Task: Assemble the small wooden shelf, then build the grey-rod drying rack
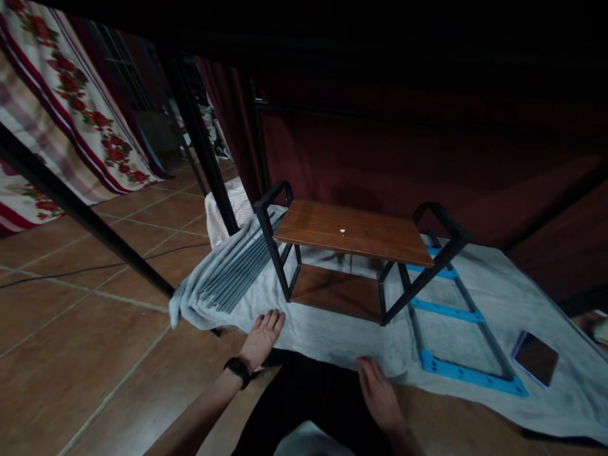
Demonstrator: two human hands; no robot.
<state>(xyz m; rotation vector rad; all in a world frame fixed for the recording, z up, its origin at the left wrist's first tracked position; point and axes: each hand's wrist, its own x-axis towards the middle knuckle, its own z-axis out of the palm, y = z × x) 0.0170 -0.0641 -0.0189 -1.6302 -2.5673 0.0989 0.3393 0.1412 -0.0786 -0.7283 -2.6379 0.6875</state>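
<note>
A bundle of grey rods lies on the towel, left of the small wooden shelf. Just in front of the shelf's left legs, the left hand rests palm-down on the towel's near edge. Its fingers are spread flat and grip nothing, and a dark band sits on the wrist. The shelf stands upright on the towel, with its dark metal frame on the cloth.

In front of the shelf's right legs, the right hand reaches the same near edge. Its fingers touch the hem, but I cannot tell whether they pinch it or only lie on it.

The work looks like steadying or smoothing the cloth. It would go best with both palms kept low and pressing evenly, so the shelf does not rock and the rods do not roll.

Right of the shelf a grey frame with blue bars lies flat on the towel. Further right is a phone, well clear of both hands.
</note>
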